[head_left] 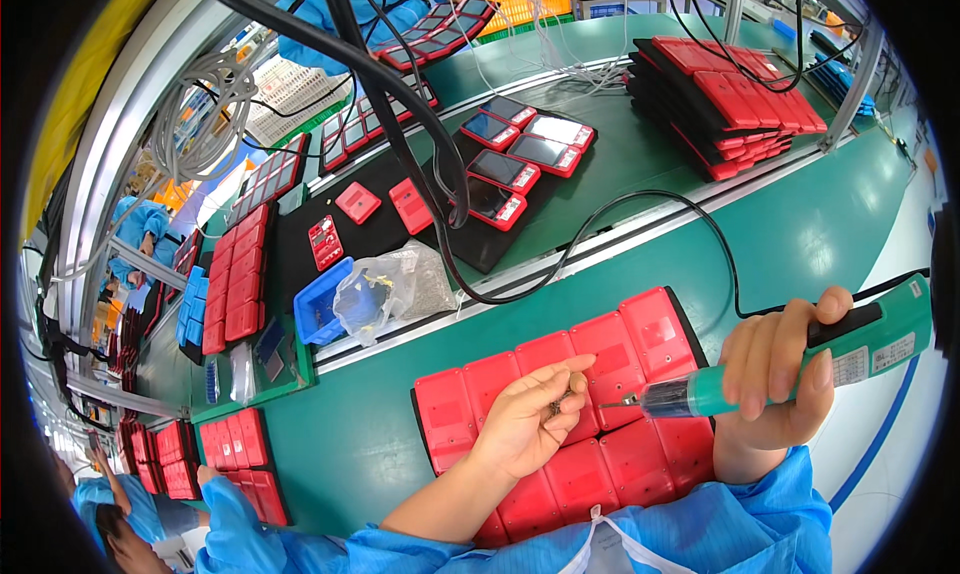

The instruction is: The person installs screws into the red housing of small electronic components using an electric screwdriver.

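R hand grasping green elec. screwdriver, held over red cases on green tabletop. L hand nr it, fingers curled w/ small dark bits, too tiny to ID.

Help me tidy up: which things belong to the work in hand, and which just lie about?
In use: green driver in the right hand; small dark bits in the left hand; red cases below the hands.

Seemingly lying about: blue bin; plastic bag; red devices with screens; stacked red panels.
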Demonstrator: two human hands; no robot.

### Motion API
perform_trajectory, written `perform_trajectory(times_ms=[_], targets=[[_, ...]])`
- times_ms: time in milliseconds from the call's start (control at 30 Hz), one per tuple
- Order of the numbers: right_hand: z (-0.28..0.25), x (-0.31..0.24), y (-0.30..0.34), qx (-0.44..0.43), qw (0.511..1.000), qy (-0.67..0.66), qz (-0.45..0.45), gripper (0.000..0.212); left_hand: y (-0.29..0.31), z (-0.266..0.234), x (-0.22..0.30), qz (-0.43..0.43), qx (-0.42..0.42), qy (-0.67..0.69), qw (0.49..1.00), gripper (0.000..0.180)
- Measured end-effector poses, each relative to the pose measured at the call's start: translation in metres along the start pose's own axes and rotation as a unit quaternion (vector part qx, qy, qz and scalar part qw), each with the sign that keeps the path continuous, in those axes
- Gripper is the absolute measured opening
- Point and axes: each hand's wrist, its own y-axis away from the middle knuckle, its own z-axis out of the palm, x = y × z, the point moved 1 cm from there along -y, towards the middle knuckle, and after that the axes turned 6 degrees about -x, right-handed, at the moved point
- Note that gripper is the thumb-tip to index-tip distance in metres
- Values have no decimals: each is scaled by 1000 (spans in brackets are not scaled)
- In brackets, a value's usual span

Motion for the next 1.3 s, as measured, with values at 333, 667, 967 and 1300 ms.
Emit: perform_trajectory(times_ms=[333,667,967,1300], targets=[[-1,2,1,4,1000,-3,-14,33,0,-1,-5,41,-21,10,999,16],[1,4,1,12,999,8,-36,33,-1,-2,-8,8,-3,16,1000,17],[-6,0,-1,47,998,21,-45,33,3,5,-12,22,-50,-214,975,19],[-11,5,-5,41,995,35,-84,25,1,13,-9,-49,3,-85,995,28]])
